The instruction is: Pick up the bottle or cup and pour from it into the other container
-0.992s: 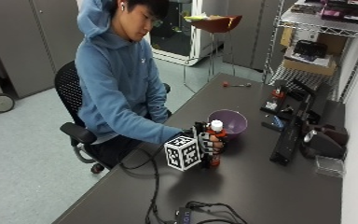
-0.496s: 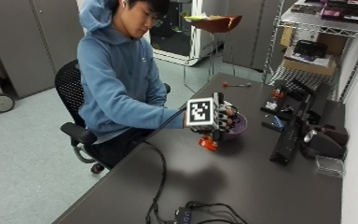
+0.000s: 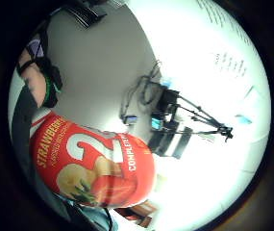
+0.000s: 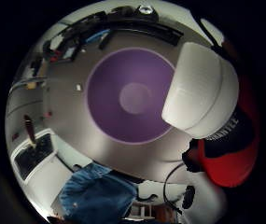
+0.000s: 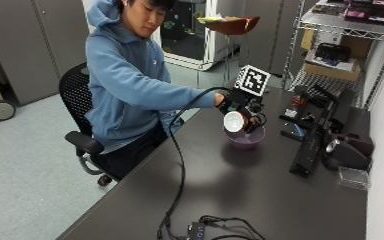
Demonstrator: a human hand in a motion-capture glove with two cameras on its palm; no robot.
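Lifted and tipped, the red bottle (image 5: 240,121) now hangs over the purple bowl (image 5: 244,139); gloved right hand (image 5: 235,104) grips it.

One bottle (image 5: 236,121), red-labelled with a white cap, was counted, and one purple bowl (image 5: 244,140) on the single dark table (image 5: 258,200). One gloved right hand (image 5: 235,106) was seen, curled round the bottle. One person in a blue hoodie (image 5: 129,80) was seated on one black office chair (image 5: 79,115). One wire shelving unit (image 5: 342,45) was counted beside the table, and one stool (image 5: 230,25) with an orange seat behind. The small dark items along the table's far edge could not be counted reliably.
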